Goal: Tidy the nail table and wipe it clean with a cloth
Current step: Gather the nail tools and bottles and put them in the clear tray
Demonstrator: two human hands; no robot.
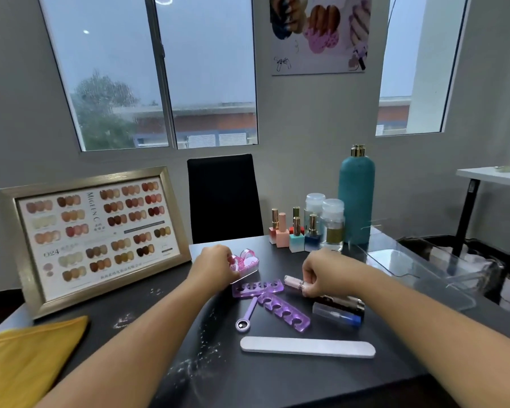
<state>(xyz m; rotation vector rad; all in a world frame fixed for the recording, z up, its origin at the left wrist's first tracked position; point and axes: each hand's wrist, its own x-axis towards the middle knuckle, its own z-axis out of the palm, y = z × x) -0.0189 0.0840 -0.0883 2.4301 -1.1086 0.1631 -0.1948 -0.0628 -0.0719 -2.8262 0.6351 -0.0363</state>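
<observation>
On the black nail table [306, 381] my left hand [214, 265] grips a small clear case of pink items [246, 265]. My right hand [326, 270] pinches a pale pink polish bottle [295, 282] that lies on its side. Below them lie two purple toe separators [283, 310], a purple-handled tool [246, 316], a long grey nail file [306, 347] and a dark device with a blue-tipped clear cap [339, 312]. A yellow cloth [24, 357] lies at the near left. White dust [198, 360] is scattered over the table's middle.
A framed nail colour chart [95, 234] leans at the left. Several upright polish bottles [295, 231], two clear bottles [331, 222] and a tall teal bottle [357, 198] stand at the back right. A clear plastic bin [418, 272] sits at the right edge. A black chair [224, 198] stands behind.
</observation>
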